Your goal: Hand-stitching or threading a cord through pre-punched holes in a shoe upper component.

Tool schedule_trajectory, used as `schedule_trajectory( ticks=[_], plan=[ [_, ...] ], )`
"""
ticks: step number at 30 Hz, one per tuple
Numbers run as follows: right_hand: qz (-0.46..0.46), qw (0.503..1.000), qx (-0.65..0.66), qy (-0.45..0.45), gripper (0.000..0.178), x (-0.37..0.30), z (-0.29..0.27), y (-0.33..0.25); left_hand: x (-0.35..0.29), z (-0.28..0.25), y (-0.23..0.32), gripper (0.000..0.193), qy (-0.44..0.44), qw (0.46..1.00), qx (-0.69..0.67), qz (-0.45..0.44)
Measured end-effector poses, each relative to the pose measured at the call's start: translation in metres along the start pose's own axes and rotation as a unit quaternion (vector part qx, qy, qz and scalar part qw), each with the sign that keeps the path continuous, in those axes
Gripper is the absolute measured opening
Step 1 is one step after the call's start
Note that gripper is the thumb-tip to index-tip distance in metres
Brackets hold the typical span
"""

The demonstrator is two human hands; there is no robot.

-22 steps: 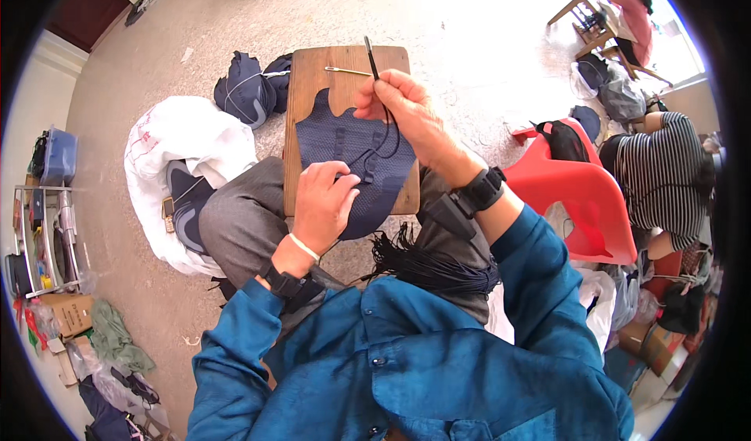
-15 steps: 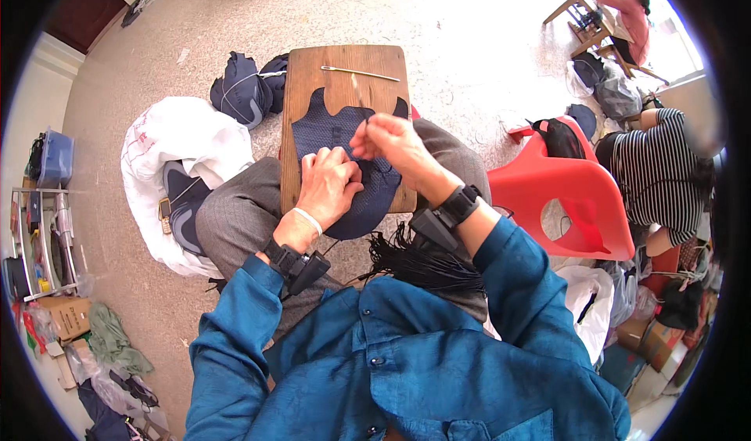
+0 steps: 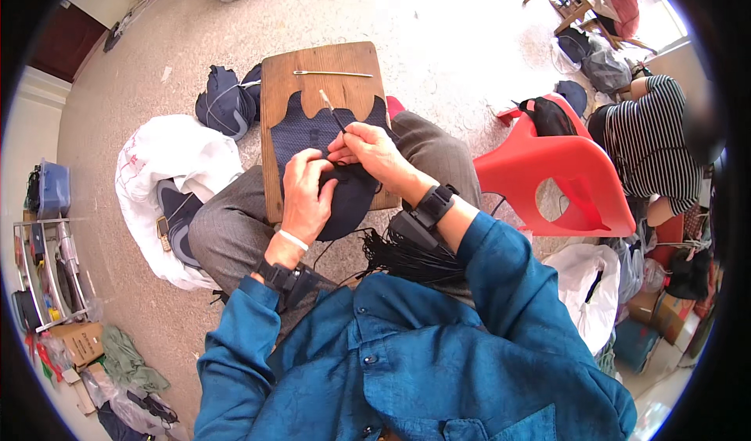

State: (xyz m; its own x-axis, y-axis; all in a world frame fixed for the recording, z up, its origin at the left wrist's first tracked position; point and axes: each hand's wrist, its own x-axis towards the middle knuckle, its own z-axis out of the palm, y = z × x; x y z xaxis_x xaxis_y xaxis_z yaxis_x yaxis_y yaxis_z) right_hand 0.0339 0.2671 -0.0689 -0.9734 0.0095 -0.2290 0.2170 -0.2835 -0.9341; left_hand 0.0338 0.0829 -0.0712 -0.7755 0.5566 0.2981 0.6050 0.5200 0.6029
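The navy fabric piece (image 3: 313, 132) lies flat on a wooden bench top (image 3: 319, 56), under and just ahead of the 2 hands, its scalloped edge facing away from them and its rounded end hanging past the bench's near side. The left hand (image 3: 305, 198) rests on the fabric with its fingers bent and its thumb a little apart from the forefinger; whether it grips the cloth I cannot tell. Just to its right, the right hand (image 3: 371, 155) has thumb and fingertips pinched together on a slim black strand (image 3: 337, 118), whose pale tip points up and away from that hand, over the fabric.

Farther ahead of both hands, 1 thin metal needle (image 3: 335, 73) lies across the bare wood. Below the right hand, closer to the body, a bundle of black cords (image 3: 411, 257) spreads by the right thigh. Ahead and to the left of the left hand, a tied navy bundle (image 3: 223, 100) sits on the floor. Directly left of that hand is a white sack (image 3: 207, 147) with a navy-and-grey piece (image 3: 181, 218) at its opening. Well right of the right hand stands a red plastic chair (image 3: 579, 163) with a black item (image 3: 551, 116) on it; beyond it is 1 person in a striped top (image 3: 653, 140).
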Motion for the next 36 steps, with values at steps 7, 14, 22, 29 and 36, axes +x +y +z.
schedule_trajectory(
  ticks=[7,14,22,29,36],
  plan=[
    [-0.099,0.994,0.02,-0.031,0.023,0.032,-0.015,-0.085,-0.041,-0.012,0.004,0.037,-0.015,0.987,0.04,0.155],
    [-0.055,0.997,-0.019,-0.058,0.023,0.05,-0.003,-0.104,-0.045,-0.007,0.005,0.041,-0.008,0.983,0.081,0.166],
    [-0.162,0.985,0.046,0.022,0.018,0.1,-0.059,-0.154,-0.043,-0.003,0.005,0.036,-0.003,0.986,0.065,0.155],
    [-0.076,0.996,0.027,-0.049,0.02,0.045,0.01,-0.106,-0.039,-0.013,0.006,0.032,0.023,0.995,-0.048,0.087],
    [-0.099,0.988,0.102,-0.062,0.021,0.024,0.031,-0.106,0.048,-0.017,-0.006,0.045,-0.026,0.919,-0.387,-0.068]
  ],
)
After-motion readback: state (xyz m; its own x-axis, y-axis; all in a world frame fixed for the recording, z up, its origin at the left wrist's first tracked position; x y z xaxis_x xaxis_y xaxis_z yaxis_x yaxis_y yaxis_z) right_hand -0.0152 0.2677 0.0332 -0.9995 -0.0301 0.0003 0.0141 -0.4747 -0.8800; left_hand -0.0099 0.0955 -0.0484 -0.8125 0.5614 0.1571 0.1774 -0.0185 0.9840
